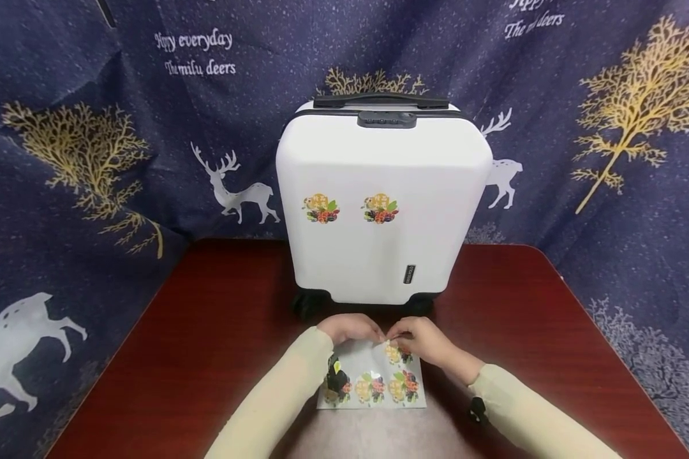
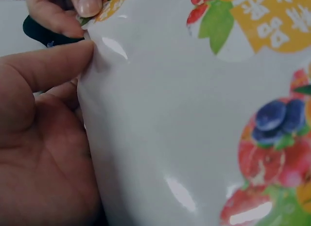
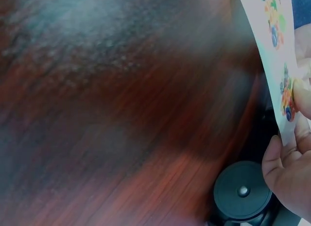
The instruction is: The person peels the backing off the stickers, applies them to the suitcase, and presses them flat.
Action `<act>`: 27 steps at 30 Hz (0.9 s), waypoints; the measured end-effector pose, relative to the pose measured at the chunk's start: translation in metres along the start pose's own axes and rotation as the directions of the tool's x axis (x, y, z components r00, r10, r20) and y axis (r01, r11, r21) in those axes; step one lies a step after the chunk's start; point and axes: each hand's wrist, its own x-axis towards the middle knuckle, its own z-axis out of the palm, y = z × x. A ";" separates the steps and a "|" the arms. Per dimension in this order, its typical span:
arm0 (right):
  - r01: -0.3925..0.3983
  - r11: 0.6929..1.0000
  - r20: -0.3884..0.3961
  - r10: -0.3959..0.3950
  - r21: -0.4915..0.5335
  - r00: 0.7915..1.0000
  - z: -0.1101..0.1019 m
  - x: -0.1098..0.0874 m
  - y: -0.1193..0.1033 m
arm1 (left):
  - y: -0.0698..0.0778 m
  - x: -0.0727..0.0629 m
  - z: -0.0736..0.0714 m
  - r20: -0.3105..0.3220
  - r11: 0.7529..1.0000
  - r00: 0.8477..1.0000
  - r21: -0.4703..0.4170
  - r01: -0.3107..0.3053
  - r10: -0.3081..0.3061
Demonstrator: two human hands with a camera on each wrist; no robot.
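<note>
A white sticker sheet (image 1: pixel 353 360) with several fruit-print stickers is held up at a tilt over the table, its upper left part bare. My left hand (image 1: pixel 354 327) pinches the top edge near the middle. Right beside it, my right hand (image 1: pixel 422 338) grips the same edge at the top right sticker (image 1: pixel 393 352). In the left wrist view, the right thumb (image 2: pixel 89 6) presses on that sticker, close to the left hand (image 2: pixel 43 104). Whether the sticker's edge is lifted cannot be seen. The sheet (image 3: pixel 265 46) shows edge-on in the right wrist view.
A white suitcase (image 1: pixel 344 255) stands upright behind the hands, with two matching fruit stickers (image 1: pixel 321 209) side by side on its front. One black wheel (image 3: pixel 243 191) is close to the hands. The dark red table (image 1: pixel 218 319) meets a blue patterned cloth (image 1: pixel 235 115) at the back.
</note>
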 end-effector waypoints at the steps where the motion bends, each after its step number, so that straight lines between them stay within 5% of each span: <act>1: -0.001 1.000 0.002 0.001 0.011 1.000 0.000 0.000 0.001 | -0.001 0.000 -0.001 0.000 1.000 1.000 -0.018 0.002 -0.002; 11: -0.035 0.996 -0.019 0.037 0.082 0.999 0.002 0.000 0.002 | -0.004 0.004 -0.005 0.011 0.993 1.000 -0.114 0.019 -0.018; 20: -0.128 0.987 -0.053 0.133 0.100 0.990 -0.003 -0.004 0.008 | -0.003 0.006 -0.003 -0.012 0.999 0.999 -0.023 0.041 -0.041; 27: -0.103 0.993 -0.049 0.107 0.065 0.993 -0.003 -0.002 0.009 | -0.001 0.006 -0.005 0.050 0.995 0.998 -0.084 0.054 -0.049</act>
